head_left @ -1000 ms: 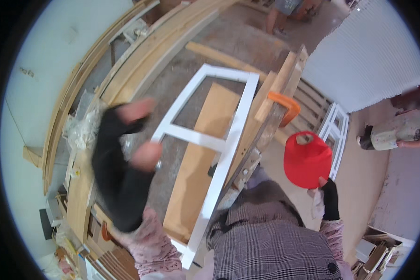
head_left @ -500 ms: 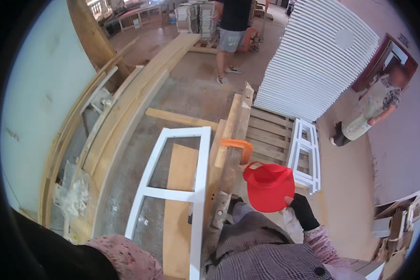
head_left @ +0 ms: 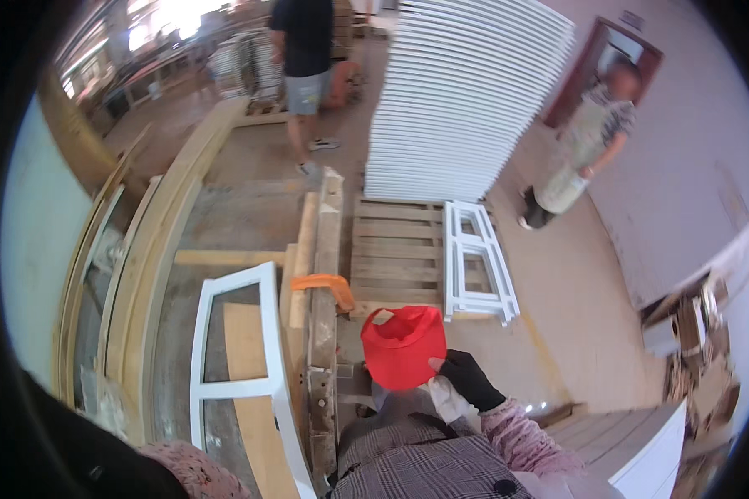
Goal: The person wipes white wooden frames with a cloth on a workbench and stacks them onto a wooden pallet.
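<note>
My right hand [head_left: 468, 380], in a black fingerless glove, is closed with its thumb on the brim of a red cap [head_left: 404, 353]. The cap hangs in front of my checked apron, its opening facing up. A white cloth-like piece [head_left: 447, 399] hangs beneath the same hand; whether the fingers hold it too is unclear. My left hand is out of sight; only its pink patterned sleeve [head_left: 195, 470] shows at the lower left. A white ladder-like frame [head_left: 237, 388] leans over a wooden board [head_left: 248, 416] to the left of the cap.
A long beam [head_left: 324, 333] with an orange clamp [head_left: 329, 287] runs ahead. A pallet [head_left: 395, 249] bears a tall white stack [head_left: 458, 108], beside more white frames [head_left: 474, 258]. One person [head_left: 308, 66] stands far ahead, another [head_left: 578, 150] by the right wall. Cartons [head_left: 691, 341] lie right.
My view has turned to the right, so the beam, stack and people appear farther left. The red cap stays in my right hand. More of a white panel shows at the lower right.
</note>
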